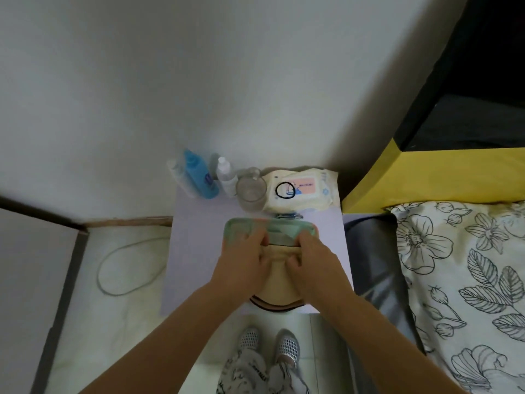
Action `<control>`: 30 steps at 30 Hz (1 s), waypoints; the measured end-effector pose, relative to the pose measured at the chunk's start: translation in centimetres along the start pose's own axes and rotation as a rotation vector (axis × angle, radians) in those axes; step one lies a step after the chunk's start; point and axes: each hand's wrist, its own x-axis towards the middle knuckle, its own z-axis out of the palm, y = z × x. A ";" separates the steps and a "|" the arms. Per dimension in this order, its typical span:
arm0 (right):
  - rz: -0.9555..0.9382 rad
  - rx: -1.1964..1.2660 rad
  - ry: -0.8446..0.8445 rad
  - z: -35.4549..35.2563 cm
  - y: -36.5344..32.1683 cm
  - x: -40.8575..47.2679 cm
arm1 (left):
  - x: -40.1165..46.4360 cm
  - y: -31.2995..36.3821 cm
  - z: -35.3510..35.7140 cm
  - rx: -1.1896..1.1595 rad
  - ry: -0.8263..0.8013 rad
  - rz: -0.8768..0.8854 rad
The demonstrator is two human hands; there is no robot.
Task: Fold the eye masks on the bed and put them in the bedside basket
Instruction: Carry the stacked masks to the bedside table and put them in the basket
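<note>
A light green basket (235, 226) stands on the lilac bedside table (193, 251). A cream eye mask (279, 280) lies folded across the basket's near rim, with a dark-edged piece showing under its lower end. My left hand (247, 257) presses on the mask's left side, fingers curled over its top fold. My right hand (309, 257) holds the mask's right side the same way. Inside the basket I see some pale green and grey fabric (279, 237).
Behind the basket stand a blue bottle (200, 177), a small white bottle (225, 176), a glass (251, 194) and a wipes pack (301, 189) with a black hair tie on it. The bed with a floral cover (468, 280) lies to the right. A cable loops on the floor at left.
</note>
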 end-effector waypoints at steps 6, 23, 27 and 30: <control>0.078 0.003 -0.025 2.3 0.9 3.2 | 3.9 -2.5 2.3 0.066 -0.034 0.013; 0.142 -0.182 -0.202 9.3 4.2 8.6 | 8.6 -7.9 8.9 0.171 -0.184 -0.118; 0.129 -0.250 -0.213 9.8 4.7 9.4 | 9.2 -8.4 9.4 0.227 -0.205 -0.119; 0.101 -0.285 -0.217 10.1 5.0 9.5 | 9.3 -8.4 9.7 0.294 -0.211 -0.103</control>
